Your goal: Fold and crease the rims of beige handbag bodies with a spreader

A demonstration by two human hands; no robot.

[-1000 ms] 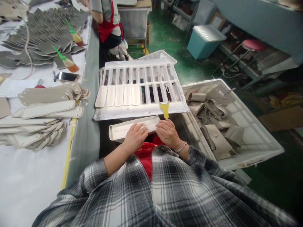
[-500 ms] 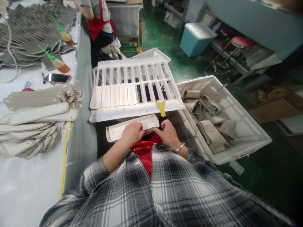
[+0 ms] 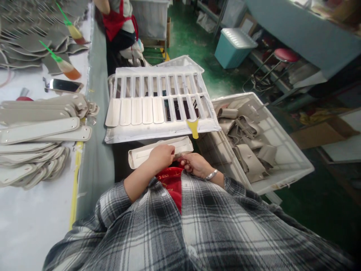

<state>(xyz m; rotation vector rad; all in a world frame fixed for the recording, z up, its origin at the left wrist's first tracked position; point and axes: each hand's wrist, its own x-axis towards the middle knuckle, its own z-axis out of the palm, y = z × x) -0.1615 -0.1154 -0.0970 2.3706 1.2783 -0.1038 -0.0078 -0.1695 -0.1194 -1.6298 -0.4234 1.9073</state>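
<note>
In front of my body lies a long, shallow, cream leather-like piece [image 3: 143, 153] with raised edges and a slit along its middle. My left hand [image 3: 163, 156] rests across it with curled fingers gripping its near edge. My right hand [image 3: 196, 165] is closed at the near right edge of the same piece, thumb and fingers pinched together there. Just beyond is a white slotted rack [image 3: 158, 131], and several cream oblong panels [image 3: 137, 111] lie side by side over its slots. A yellow scraper-like tool [image 3: 193, 128] hangs over its front edge.
A table at left holds stacked cream strips [image 3: 39, 130], grey pieces [image 3: 36, 39], a phone [image 3: 63, 85] and green-tipped glue bottles [image 3: 67, 68]. To the right stands a white crate [image 3: 293, 169] of beige leather parts. Ahead is a person in a red apron [image 3: 116, 22].
My right hand has moved left and closed on the edge of the cream piece, where its fingers were raised and looser before. The cream piece has shifted slightly right.
</note>
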